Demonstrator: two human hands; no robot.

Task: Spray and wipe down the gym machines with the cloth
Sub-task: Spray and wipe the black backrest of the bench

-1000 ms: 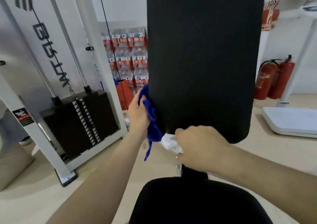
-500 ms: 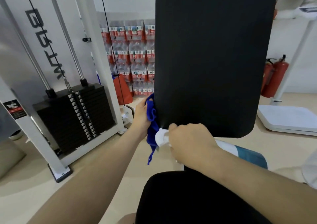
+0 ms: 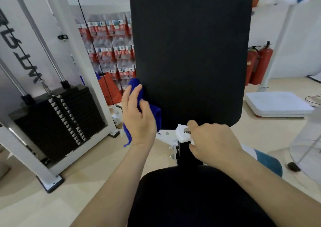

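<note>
Blue cloth [image 3: 141, 103] is bunching under the left hand [image 3: 137, 115], fingers loosely curled around it, pressing it against the left edge of the black back pad [image 3: 189, 53]. Just beside it, at four o'clock from that hand, the right hand [image 3: 212, 141] is wrapping tight around the white head of the spray bottle [image 3: 182, 134], forefinger riding on top, nozzle sitting at the pad's lower edge. Outward from there, the black seat pad [image 3: 191, 197] is filling six o'clock, the weight stack [image 3: 57, 122] is standing at nine, two red fire extinguishers [image 3: 258, 65] at three, and shrink-wrapped water bottles [image 3: 111, 53] are stacking up at eleven.

Trouble ahead, as I read it: the cloth is trailing a loose tail near the white bracket [image 3: 167, 138] and its bolts, and a downward wipe could be snagging there. That nozzle is pointing so close to the pad that a squeeze could be running liquid onto the seat or hinge instead of misting.

Hard to call: the bottle's body is mostly hiding behind the right wrist, only a teal patch peeking out. The pad's top is cutting off at twelve o'clock, and whether its surface is wet is impossible to tell.
</note>
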